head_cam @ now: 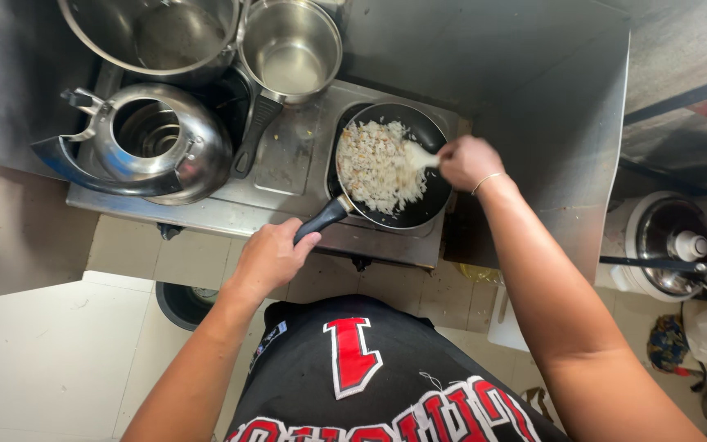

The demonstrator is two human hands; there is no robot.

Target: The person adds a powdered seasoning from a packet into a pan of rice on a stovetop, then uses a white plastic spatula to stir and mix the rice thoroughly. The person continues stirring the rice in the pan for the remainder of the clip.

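Observation:
A black frying pan [434, 187] full of pale fried rice [374, 168] sits on the right burner of a steel stove [288, 155]. My left hand [270, 258] grips the pan's black handle [322, 219] at the stove's front edge. My right hand [466, 161] is at the pan's right rim, closed on a light-coloured spatula [416, 155] whose blade rests in the rice. A thin bracelet circles my right wrist.
On the left burner stands an open steel kettle [145, 143]. Behind it are a large steel pot [157, 37] and a smaller saucepan [290, 49] with a black handle. A rice cooker [664, 241] stands at the right, and a dark bin [182, 303] sits on the tiled floor.

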